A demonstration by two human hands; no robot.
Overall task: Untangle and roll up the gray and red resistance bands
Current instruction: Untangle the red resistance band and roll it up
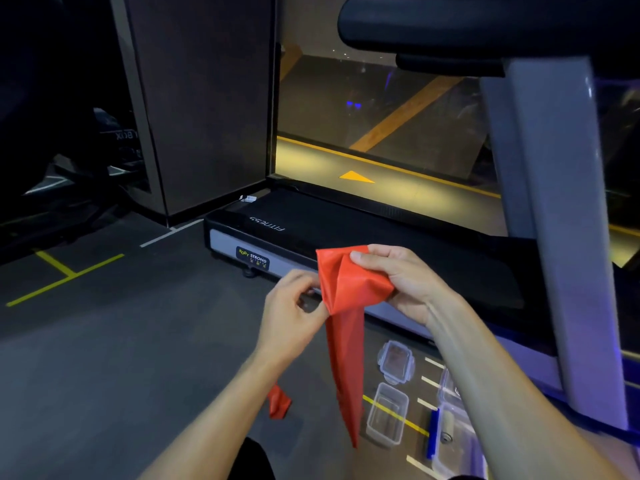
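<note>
While you are holding it up in front of you, the red resistance band point(349, 289) is showing as a thin, glossy sheet, creased and folded over itself at the top and narrowing into a long strip that is hanging straight down toward the floor point(121, 341). A second red end point(278, 401) is peeking out below your left forearm. Your right hand point(401, 282) is gripping the folded upper part, thumb lying across the top edge and fingers curled underneath, so that grip is clamped on the band. Your left hand point(294, 306) is pinching the band's left edge just below the fold, fingertips closed on the material. The band is thus spanning between both hands, in the air above the floor and in front of the treadmill point(346, 230).

Down on the floor to the right of the hanging strip, a clear container lid point(396, 362) is lying flat, and just nearer you an open clear plastic container point(388, 414) is sitting with nothing visible inside. Further right, another clear container point(450, 441) is holding a pale rolled item, with a blue piece along its left side; more I cannot tell.
</note>
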